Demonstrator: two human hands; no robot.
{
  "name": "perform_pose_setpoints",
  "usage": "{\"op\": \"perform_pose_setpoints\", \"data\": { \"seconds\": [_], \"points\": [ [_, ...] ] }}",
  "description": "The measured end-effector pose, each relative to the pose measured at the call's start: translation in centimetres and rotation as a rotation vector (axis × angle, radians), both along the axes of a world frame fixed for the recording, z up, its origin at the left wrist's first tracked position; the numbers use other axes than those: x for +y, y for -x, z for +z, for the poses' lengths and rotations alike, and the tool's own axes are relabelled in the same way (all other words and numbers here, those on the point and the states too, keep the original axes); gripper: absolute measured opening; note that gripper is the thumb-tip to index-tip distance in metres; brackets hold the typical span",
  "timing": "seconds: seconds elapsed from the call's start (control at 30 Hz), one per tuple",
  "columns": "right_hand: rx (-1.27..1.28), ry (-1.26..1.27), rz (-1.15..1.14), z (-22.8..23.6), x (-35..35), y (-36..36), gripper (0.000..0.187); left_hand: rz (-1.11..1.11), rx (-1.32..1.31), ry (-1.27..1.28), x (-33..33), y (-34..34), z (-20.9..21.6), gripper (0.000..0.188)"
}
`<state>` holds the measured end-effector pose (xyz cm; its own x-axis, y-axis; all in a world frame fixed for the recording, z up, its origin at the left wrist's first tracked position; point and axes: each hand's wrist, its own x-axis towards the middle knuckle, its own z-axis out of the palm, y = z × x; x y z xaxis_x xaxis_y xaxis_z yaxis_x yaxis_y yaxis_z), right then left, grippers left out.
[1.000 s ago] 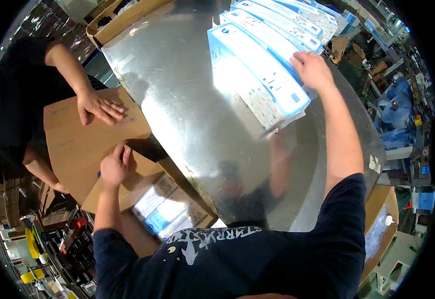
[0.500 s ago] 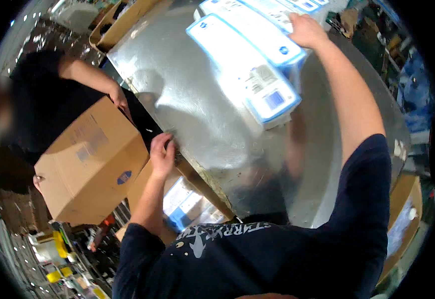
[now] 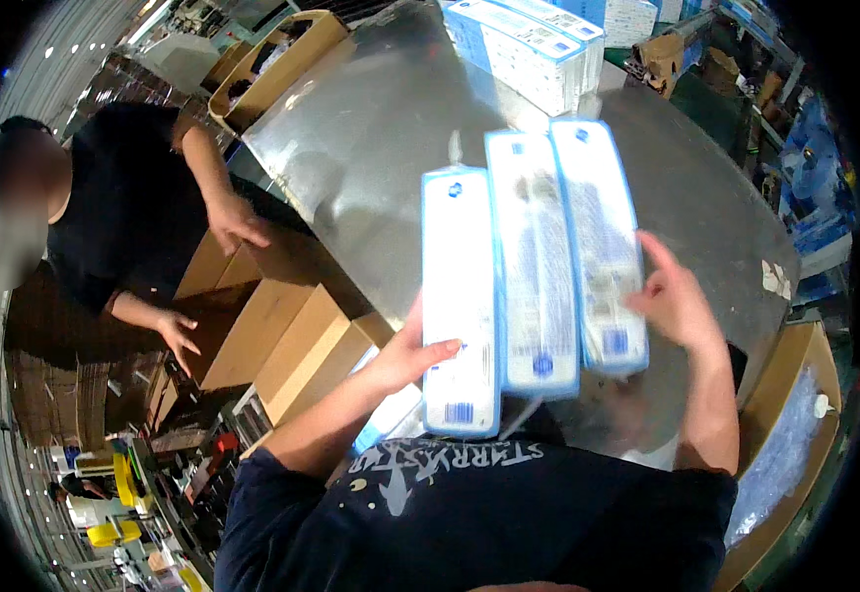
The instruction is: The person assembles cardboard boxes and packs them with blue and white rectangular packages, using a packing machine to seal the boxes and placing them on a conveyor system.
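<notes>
Three long white cartons with blue edges (image 3: 534, 266) stand side by side in front of me, above the metal table, slightly fanned apart. My left hand (image 3: 405, 357) grips the leftmost carton (image 3: 462, 296), its thumb across the face and its other fingers hidden behind. Against the outer side of the rightmost carton (image 3: 600, 247) presses my right hand (image 3: 679, 304), index finger stretched along the edge and the other fingers bent. Left of my left forearm is an open cardboard box (image 3: 302, 345), with a white-and-blue package (image 3: 388, 414) partly visible beside my arm.
More white-and-blue cartons (image 3: 529, 49) sit at the far end of the metal table (image 3: 361, 187). A co-worker's hands (image 3: 236, 219) reach over the cardboard at left. Another cardboard box (image 3: 795, 444) with clear plastic stands at right; a cardboard tray (image 3: 282, 69) lies far left.
Both hands have come together around three cartons, now nearer my body. My right hand has drawn back from the far stack. The co-worker's cardboard box is lowered and opened beside the table.
</notes>
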<state>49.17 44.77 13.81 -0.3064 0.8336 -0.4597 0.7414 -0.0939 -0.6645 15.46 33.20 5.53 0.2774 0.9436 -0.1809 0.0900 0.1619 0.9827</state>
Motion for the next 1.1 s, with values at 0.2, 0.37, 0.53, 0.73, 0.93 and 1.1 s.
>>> {"op": "perform_pose_setpoints", "data": {
  "seconds": [0.2,0.37,0.53,0.73,0.93,1.1],
  "points": [
    [0.741,0.325,-0.292,-10.3,-1.5,-1.2,0.071,0.134,-0.45,0.438,0.9,0.8,0.2,0.069],
    [0.869,0.159,-0.122,-6.7,-1.5,3.4,0.079,0.499,-0.206,0.166,-3.1,2.4,8.8,0.065],
    [0.903,0.128,0.39,-1.6,-9.2,11.9,0.076,0.328,0.251,-0.129,-9.4,15.5,21.0,0.065],
    [0.222,0.129,1.462,-0.9,-20.1,14.6,0.053,0.293,0.115,0.039,-19.1,20.8,15.6,0.062],
    [0.058,-0.139,0.421,-3.2,-21.2,12.4,0.038,0.166,1.007,-0.278,-24.0,17.5,-2.6,0.057],
    [-0.025,-0.133,0.563,-4.7,-23.2,10.2,0.045,-0.171,0.998,-0.112,-22.0,18.2,-2.1,0.098]
  ]
}}
